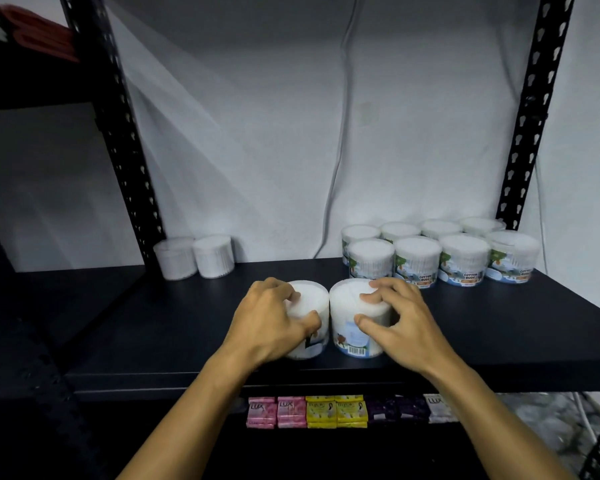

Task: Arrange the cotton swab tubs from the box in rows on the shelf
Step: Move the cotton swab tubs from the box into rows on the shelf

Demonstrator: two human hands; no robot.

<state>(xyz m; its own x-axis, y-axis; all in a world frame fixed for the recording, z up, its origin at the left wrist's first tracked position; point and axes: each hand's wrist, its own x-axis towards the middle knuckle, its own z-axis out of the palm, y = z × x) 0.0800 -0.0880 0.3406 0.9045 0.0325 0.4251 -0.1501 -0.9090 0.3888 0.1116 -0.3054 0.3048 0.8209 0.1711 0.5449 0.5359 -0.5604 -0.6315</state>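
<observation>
Two clear cotton swab tubs stand side by side near the front of the black shelf (499, 327). My left hand (271, 320) grips the left tub (314, 303) from above, fingers curled over its lid and thumb on its side. My right hand (399, 320) grips the right tub (350, 327) the same way. At the back right, several tubs (440, 254) with blue and green labels stand in two rows. Two more tubs (194, 256) stand at the back left. The box is out of view.
Black perforated uprights (125, 140) (534, 109) frame the shelf against a white wall. A lower shelf holds a row of soap packs (326, 410) in pink, yellow, purple and white. A grey cable (340, 140) hangs down the wall.
</observation>
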